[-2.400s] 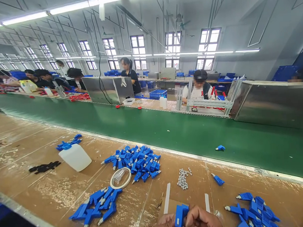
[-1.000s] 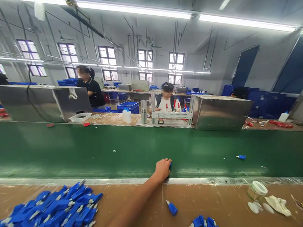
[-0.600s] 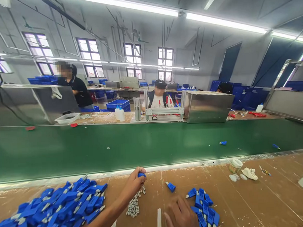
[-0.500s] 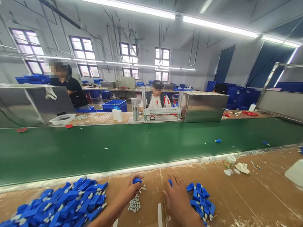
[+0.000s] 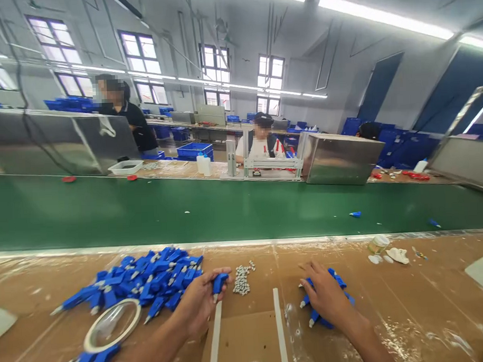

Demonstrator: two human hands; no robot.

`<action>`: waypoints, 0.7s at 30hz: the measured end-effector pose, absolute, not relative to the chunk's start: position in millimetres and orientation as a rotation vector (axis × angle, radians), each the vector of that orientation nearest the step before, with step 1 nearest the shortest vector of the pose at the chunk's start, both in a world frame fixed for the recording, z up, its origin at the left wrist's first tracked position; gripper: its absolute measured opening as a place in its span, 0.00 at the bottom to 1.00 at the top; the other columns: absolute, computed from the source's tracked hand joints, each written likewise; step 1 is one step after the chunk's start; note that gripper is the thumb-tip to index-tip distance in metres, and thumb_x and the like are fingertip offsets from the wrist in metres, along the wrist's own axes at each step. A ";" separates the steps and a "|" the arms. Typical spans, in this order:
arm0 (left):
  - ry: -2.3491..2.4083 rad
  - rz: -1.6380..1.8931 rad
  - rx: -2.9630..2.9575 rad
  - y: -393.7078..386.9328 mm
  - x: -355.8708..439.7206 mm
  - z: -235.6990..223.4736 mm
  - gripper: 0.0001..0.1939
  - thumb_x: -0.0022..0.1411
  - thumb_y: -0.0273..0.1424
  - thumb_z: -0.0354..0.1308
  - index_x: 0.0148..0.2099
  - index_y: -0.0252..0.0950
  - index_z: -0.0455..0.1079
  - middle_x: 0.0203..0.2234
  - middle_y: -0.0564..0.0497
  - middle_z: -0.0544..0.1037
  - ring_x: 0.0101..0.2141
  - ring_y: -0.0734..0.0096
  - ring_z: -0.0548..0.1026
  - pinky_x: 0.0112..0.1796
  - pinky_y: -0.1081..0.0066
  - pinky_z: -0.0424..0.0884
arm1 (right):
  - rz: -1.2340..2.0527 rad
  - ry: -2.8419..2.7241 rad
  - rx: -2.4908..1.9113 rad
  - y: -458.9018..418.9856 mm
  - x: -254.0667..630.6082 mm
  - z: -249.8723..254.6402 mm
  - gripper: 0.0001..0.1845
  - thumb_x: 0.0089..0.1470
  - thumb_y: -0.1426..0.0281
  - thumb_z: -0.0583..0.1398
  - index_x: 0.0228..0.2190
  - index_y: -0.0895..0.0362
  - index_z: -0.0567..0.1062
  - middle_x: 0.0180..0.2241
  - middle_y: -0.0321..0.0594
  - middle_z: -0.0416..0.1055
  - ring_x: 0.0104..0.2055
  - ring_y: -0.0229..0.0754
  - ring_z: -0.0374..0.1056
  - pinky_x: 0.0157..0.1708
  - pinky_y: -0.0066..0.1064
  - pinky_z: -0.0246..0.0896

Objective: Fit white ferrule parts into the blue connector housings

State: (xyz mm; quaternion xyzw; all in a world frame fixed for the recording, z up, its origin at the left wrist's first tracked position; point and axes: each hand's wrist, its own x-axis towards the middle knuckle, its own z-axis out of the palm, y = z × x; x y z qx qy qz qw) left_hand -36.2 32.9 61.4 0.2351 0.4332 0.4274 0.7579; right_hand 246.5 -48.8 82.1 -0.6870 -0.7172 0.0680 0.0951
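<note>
I watch the left hand (image 5: 202,298) just left of the little grey pile (image 5: 241,280); thumb and fingers are closed around a single blue piece (image 5: 220,282). The right hand (image 5: 327,294) is palm down, well to the right of that pile, fingers loosely spread over a blue cluster (image 5: 337,278) — whether they grip any of it, I cannot tell. On the pile's near side I see two white strips (image 5: 281,327). Left of the pile, past the left hand, lies a big blue heap (image 5: 161,273) — a white ring (image 5: 88,342) sits at its near edge. Beyond the pile stretches the green belt (image 5: 242,207).
</note>
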 end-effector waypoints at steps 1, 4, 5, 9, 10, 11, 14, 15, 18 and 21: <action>0.932 0.940 0.488 29.4 -35.6 61.5 0.09 0.59 0.22 0.55 0.33 0.27 0.77 0.22 0.47 0.77 0.22 0.75 0.70 0.21 0.78 0.65 | 0.247 -2.123 -2.003 -52.2 238.3 82.1 0.16 0.63 0.77 0.50 0.48 0.58 0.73 0.48 0.51 0.73 0.52 0.52 0.68 0.51 0.39 0.62; 0.873 0.958 0.427 18.1 -34.8 55.9 0.06 0.60 0.21 0.58 0.36 0.27 0.78 0.26 0.46 0.79 0.25 0.76 0.73 0.26 0.79 0.70 | 0.490 -2.163 -1.872 -62.1 209.3 73.1 0.11 0.63 0.72 0.54 0.37 0.54 0.76 0.36 0.41 0.77 0.39 0.46 0.73 0.38 0.33 0.64; 0.854 0.955 0.399 14.0 -35.2 52.8 0.06 0.60 0.21 0.60 0.38 0.28 0.77 0.28 0.46 0.80 0.26 0.75 0.75 0.29 0.78 0.72 | 0.563 -2.161 -1.844 -64.7 200.6 69.0 0.10 0.62 0.72 0.55 0.35 0.54 0.77 0.34 0.40 0.77 0.37 0.46 0.73 0.36 0.32 0.63; 0.840 0.931 0.292 -1.1 -37.7 38.8 0.08 0.60 0.21 0.62 0.43 0.32 0.75 0.31 0.49 0.81 0.28 0.75 0.78 0.31 0.76 0.76 | 0.743 -2.056 -1.804 -70.1 181.9 55.0 0.10 0.59 0.69 0.56 0.32 0.55 0.78 0.33 0.39 0.78 0.36 0.46 0.72 0.36 0.33 0.60; 0.856 0.934 0.279 -3.9 -38.1 35.2 0.08 0.60 0.21 0.62 0.43 0.32 0.75 0.30 0.49 0.80 0.27 0.76 0.78 0.29 0.78 0.75 | 0.819 -2.018 -1.786 -71.2 181.2 51.6 0.10 0.58 0.68 0.57 0.31 0.55 0.79 0.32 0.39 0.78 0.35 0.45 0.71 0.35 0.32 0.59; 0.873 0.937 0.270 -6.2 -38.3 31.7 0.08 0.61 0.21 0.62 0.43 0.32 0.74 0.30 0.50 0.81 0.26 0.76 0.78 0.26 0.80 0.74 | 0.909 -1.968 -1.765 -72.6 181.3 47.7 0.09 0.57 0.67 0.58 0.31 0.55 0.79 0.30 0.38 0.78 0.34 0.45 0.70 0.33 0.31 0.59; 0.913 0.929 0.252 -10.6 -38.2 21.6 0.04 0.62 0.24 0.62 0.41 0.33 0.73 0.31 0.48 0.82 0.28 0.73 0.80 0.24 0.80 0.73 | 1.200 -1.794 -1.676 -78.5 182.3 33.3 0.07 0.52 0.66 0.63 0.31 0.56 0.80 0.27 0.35 0.76 0.31 0.42 0.68 0.29 0.28 0.56; 0.912 0.923 0.250 -11.4 -38.2 18.4 0.03 0.62 0.25 0.62 0.40 0.33 0.73 0.32 0.47 0.82 0.30 0.72 0.81 0.26 0.79 0.74 | 1.267 -1.741 -1.650 -80.5 181.7 29.0 0.07 0.51 0.66 0.64 0.31 0.57 0.80 0.26 0.35 0.75 0.30 0.41 0.67 0.28 0.27 0.55; 0.877 0.910 0.261 -12.6 -39.3 9.7 0.05 0.60 0.28 0.65 0.39 0.33 0.74 0.32 0.48 0.82 0.31 0.72 0.80 0.32 0.77 0.75 | 1.332 -1.679 -1.645 -84.0 176.7 23.7 0.08 0.49 0.66 0.64 0.28 0.59 0.79 0.23 0.34 0.70 0.27 0.38 0.63 0.27 0.27 0.52; 0.827 0.907 0.301 -13.0 -40.8 3.4 0.12 0.54 0.33 0.70 0.40 0.33 0.77 0.31 0.50 0.82 0.28 0.78 0.77 0.26 0.82 0.69 | 1.256 -1.735 -1.684 -83.3 170.9 26.7 0.07 0.48 0.70 0.62 0.25 0.60 0.79 0.24 0.34 0.69 0.27 0.38 0.62 0.28 0.27 0.51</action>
